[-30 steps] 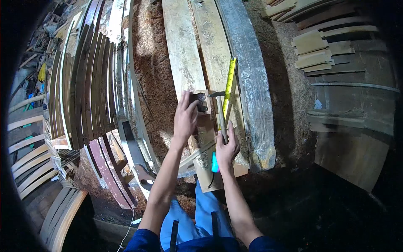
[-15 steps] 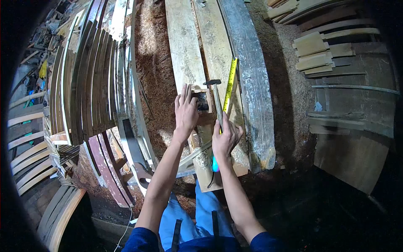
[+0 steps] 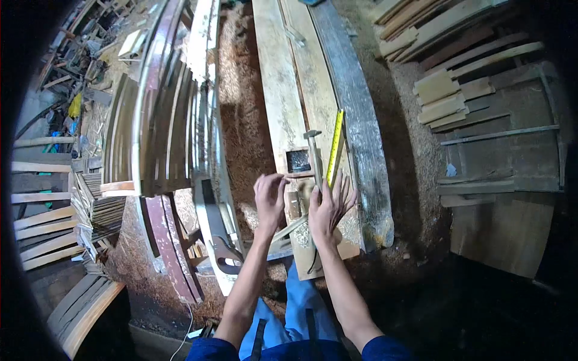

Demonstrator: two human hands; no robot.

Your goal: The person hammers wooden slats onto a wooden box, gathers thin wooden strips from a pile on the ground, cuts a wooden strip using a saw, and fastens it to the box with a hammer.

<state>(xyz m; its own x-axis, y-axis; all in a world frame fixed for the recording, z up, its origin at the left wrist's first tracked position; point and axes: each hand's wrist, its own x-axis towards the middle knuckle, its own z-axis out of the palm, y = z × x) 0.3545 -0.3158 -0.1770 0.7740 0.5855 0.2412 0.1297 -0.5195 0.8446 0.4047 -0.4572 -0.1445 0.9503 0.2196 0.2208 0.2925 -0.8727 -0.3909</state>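
My left hand is just left of a small wooden box with dark bits inside. Its fingers are bent together in a pinch; what they hold, if anything, is too small to make out. My right hand lies over the lower end of the hammer, fingers stretched and spread. The hammer rests on the pale boards, its head pointing away from me. Beside it runs an extended yellow tape measure, its lower end hidden by my right hand.
A handsaw lies on planks to the left, near a stack of curved slats. A weathered grey plank borders the boards on the right. Wood offcuts are piled farther right, and sawdust covers the ground.
My left hand has drawn back from the box toward me, its fingers now bent. My right fingers have loosened from the hammer handle and spread. The view has shifted.
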